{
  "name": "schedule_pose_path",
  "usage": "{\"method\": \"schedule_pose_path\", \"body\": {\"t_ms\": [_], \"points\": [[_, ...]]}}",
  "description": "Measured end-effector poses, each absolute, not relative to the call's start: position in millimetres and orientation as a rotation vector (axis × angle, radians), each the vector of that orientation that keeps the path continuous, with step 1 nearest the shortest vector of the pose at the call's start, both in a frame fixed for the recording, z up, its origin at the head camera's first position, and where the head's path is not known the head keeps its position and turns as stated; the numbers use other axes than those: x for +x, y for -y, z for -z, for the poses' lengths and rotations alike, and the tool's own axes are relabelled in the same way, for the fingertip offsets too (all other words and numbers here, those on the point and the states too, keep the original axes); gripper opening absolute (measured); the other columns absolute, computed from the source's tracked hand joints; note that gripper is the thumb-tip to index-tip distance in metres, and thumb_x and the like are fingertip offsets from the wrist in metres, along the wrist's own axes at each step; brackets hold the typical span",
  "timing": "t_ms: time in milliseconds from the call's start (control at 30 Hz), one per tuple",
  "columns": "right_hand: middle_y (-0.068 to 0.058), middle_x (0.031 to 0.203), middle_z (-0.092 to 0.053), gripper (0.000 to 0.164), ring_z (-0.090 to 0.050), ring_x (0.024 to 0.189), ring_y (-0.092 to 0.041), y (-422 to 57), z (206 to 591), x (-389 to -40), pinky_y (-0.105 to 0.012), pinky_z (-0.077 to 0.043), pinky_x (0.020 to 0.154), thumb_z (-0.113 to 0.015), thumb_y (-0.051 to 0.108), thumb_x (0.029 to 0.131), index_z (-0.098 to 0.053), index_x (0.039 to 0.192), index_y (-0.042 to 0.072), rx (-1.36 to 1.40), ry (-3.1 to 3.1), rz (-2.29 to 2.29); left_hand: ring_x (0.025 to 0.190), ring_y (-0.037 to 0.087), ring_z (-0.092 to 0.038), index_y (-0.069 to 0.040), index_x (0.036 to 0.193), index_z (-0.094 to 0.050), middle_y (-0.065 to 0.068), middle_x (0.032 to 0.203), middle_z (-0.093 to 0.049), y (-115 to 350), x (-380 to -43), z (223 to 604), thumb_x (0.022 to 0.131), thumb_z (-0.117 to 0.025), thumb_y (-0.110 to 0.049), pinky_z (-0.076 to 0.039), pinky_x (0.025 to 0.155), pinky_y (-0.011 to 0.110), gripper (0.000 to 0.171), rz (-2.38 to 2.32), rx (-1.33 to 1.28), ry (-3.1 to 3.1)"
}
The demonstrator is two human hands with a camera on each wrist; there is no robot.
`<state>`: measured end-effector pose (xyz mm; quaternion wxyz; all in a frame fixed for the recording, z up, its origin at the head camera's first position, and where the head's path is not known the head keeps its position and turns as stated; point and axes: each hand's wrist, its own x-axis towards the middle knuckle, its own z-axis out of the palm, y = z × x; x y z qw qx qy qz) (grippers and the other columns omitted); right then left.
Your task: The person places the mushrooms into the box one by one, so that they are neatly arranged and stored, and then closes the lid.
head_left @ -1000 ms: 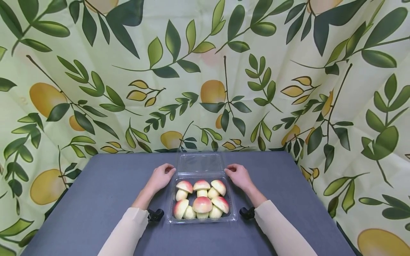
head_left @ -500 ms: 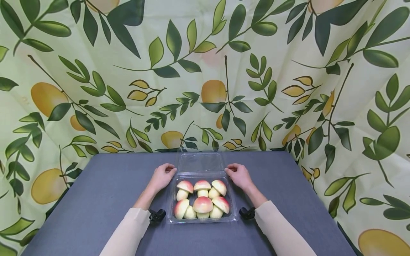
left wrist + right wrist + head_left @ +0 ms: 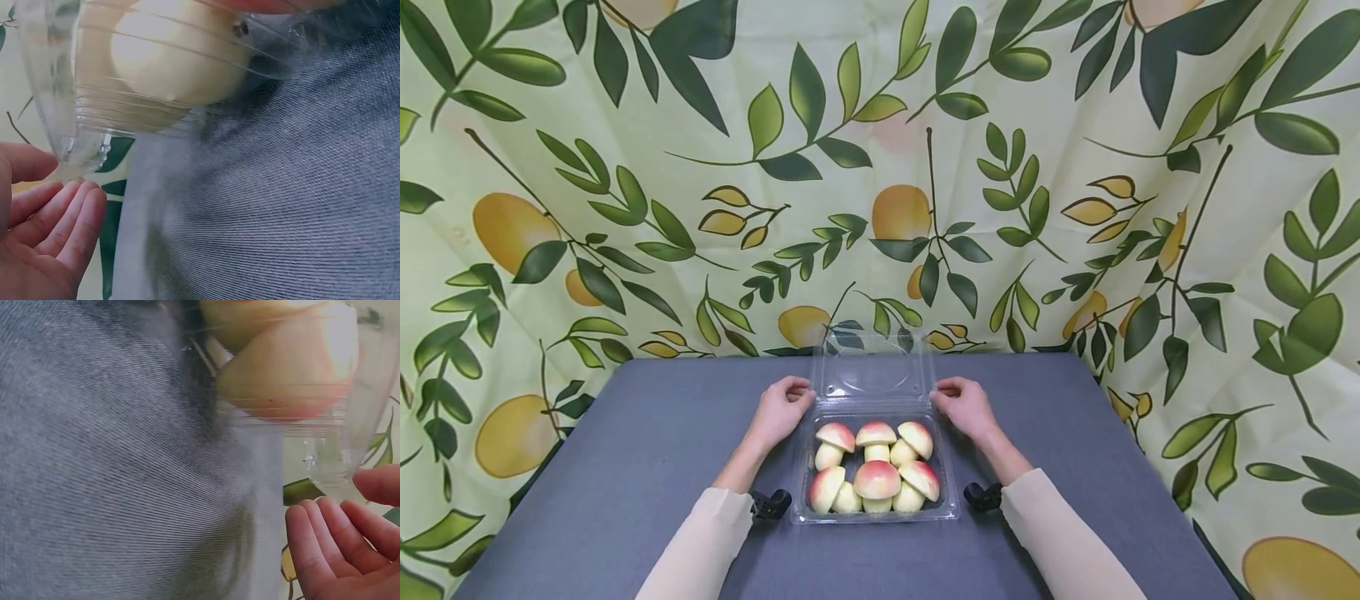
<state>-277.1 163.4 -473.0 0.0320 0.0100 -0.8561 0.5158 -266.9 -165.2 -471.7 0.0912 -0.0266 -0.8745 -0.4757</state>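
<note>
A clear plastic clamshell box (image 3: 874, 516) sits mid-table, its hinged lid (image 3: 874, 371) tilted up at the back. Inside lie several mushroom-shaped pieces (image 3: 876, 478) with pinkish-red caps and cream stems, in two rows. My left hand (image 3: 781, 410) pinches the lid's left edge near the hinge; the left wrist view shows the thumb and fingertips of that hand (image 3: 53, 231) at the clear plastic edge. On the opposite side my right hand (image 3: 967, 410) pinches the lid's right edge, and in the right wrist view the hand (image 3: 344, 547) has its thumb above and fingers below the plastic.
A blue-grey cloth covers the table (image 3: 647, 467). Behind and at both sides hangs a pale curtain (image 3: 895, 150) printed with leaves and orange fruit. Dark wrist cameras (image 3: 771, 504) sit at both cuffs.
The lid has swung up from lying back to a steeper tilt, its far edge now higher against the curtain. Both hands have risen slightly with it. The box and mushroom-shaped pieces stay put.
</note>
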Motion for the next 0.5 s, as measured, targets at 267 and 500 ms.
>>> {"method": "schedule_pose_path", "body": {"t_ms": [267,500], "points": [[-0.019,0.108,-0.071,0.036,-0.069,0.083,-0.020,-167,460,-279,-0.031,-0.055,0.075,-0.068,0.012,0.094,-0.066,0.124,-0.008,0.046,2.603,-1.624,0.089,0.031,-0.072,0.010,0.119,-0.065,0.022,0.103,-0.070,160,-271,461,0.097,-0.066,-0.007,-0.059,0.080,0.037,0.027,1.638,-0.058,2.495],[-0.019,0.112,-0.069,0.036,-0.068,0.088,-0.024,-170,445,-278,-0.033,-0.053,0.077,-0.066,0.015,0.098,-0.065,0.129,-0.004,0.063,2.563,-1.684,0.093,0.035,-0.071,0.011,0.120,-0.064,0.024,0.103,-0.068,160,-274,449,0.099,-0.062,-0.004,-0.059,0.082,0.038,0.025,1.679,-0.088,2.432]]}}
